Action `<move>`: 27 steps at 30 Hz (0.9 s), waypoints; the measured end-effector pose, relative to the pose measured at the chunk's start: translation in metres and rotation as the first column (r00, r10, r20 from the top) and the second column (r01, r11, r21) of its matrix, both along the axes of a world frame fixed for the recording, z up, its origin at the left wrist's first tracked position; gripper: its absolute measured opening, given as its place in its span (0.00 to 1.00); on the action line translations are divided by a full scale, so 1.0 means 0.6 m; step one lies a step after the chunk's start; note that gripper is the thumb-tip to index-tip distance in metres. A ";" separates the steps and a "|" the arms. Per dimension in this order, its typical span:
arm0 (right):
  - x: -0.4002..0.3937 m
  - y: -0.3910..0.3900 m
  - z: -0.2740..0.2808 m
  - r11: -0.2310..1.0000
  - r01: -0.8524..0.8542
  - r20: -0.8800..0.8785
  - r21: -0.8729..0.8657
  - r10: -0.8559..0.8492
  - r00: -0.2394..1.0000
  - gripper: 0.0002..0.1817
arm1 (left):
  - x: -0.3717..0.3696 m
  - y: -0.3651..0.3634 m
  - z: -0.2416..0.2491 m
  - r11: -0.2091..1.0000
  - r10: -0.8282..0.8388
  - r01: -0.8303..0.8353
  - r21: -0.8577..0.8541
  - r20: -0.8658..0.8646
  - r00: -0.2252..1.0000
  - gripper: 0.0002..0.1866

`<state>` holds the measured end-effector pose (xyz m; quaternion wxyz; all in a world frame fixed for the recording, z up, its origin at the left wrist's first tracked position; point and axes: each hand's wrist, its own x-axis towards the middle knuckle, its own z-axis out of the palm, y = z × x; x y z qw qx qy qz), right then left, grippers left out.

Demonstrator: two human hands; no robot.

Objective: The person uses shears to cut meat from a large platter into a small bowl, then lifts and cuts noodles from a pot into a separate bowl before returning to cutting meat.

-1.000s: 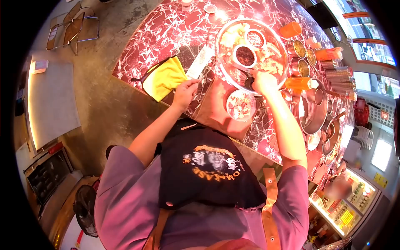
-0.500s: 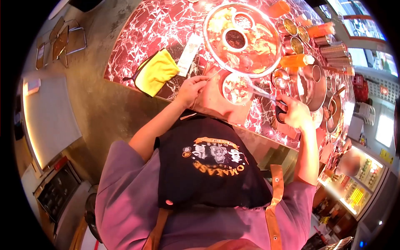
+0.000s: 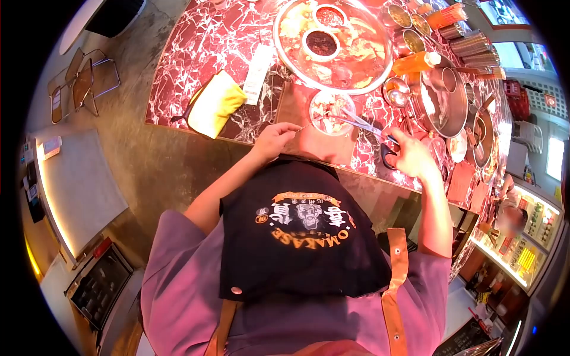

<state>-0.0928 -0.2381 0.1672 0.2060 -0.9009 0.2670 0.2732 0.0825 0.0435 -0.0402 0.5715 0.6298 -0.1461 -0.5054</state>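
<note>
Left hand: the left hand (image 3: 276,141) has its thumb and fingertips pinched together on one end of a thin stick (image 3: 310,123), which slants toward the bowl.
Right hand: the right hand (image 3: 411,156) is closed around the dark handles of the scissors (image 3: 367,124), at the right side of the bowl.
Scissors: the metal blades point left and reach over the bowl's rim, their tips among the food; how far apart the blades stand is too small to tell.
Bowl: the round bowl (image 3: 345,126) sits upright between the two hands, near the table's front edge, holding pale and reddish chopped pieces (image 3: 322,108).
Mat: a flat brown mat (image 3: 320,148) lies in front of the bowl and reaches the table edge.
Platter: just beyond the bowl is a large round platter (image 3: 369,90) of food, with a cup of red sauce (image 3: 330,17) and a cup of dark sauce (image 3: 321,43) in it.
Left of the platter: a white packet (image 3: 259,74) lies beside a crumpled yellow cloth (image 3: 217,104).
Right of the platter: an orange bottle (image 3: 415,63) lies near a metal ladle (image 3: 396,92) and a wide metal pan (image 3: 436,107).
Table: dark red, with a white marbled pattern (image 3: 178,71).
Floor: folding chairs (image 3: 83,77) stand well apart from the table, on the left.
</note>
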 end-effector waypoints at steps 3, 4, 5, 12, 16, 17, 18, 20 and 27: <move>0.001 0.015 -0.026 0.997 0.012 0.002 0.070 -0.013 1.000 0.31 | -0.011 -0.002 -0.003 0.996 -0.075 0.079 -0.038 0.113 0.991 0.14; 0.003 0.026 -0.029 0.999 0.021 0.008 0.035 -0.022 1.000 0.29 | -0.014 -0.001 -0.002 0.996 -0.076 0.081 -0.038 0.116 0.990 0.14; -0.002 0.021 -0.037 0.999 0.022 0.012 0.036 -0.023 1.000 0.29 | -0.014 0.000 0.006 0.998 -0.048 0.053 -0.026 0.171 0.984 0.15; -0.045 -0.014 -0.024 0.999 -0.022 0.104 0.041 0.017 0.994 0.28 | -0.003 0.009 0.007 0.996 0.086 -0.085 -0.019 0.081 0.993 0.14; -0.018 0.016 0.006 0.995 -0.072 -0.009 -0.071 0.071 0.997 0.32 | 0.002 0.013 0.013 0.997 0.077 -0.077 -0.020 0.029 0.997 0.14; -0.017 0.020 -0.001 0.995 -0.069 -0.009 -0.072 0.068 0.998 0.32 | 0.003 0.012 0.011 0.998 0.066 -0.066 0.007 0.016 0.998 0.14; -0.018 0.025 -0.014 0.984 -0.127 0.020 -0.123 0.131 0.991 0.32 | 0.002 0.012 0.010 0.998 0.056 -0.056 0.035 0.001 0.998 0.13; -0.017 0.032 -0.029 0.968 -0.183 0.029 -0.173 0.191 0.981 0.32 | 0.000 0.008 0.013 0.999 0.029 -0.031 0.022 0.078 0.997 0.14; -0.007 0.034 0.001 0.998 -0.014 -0.094 -0.058 0.008 0.995 0.31 | -0.007 0.008 0.045 0.999 -0.038 0.018 0.044 0.516 0.856 0.13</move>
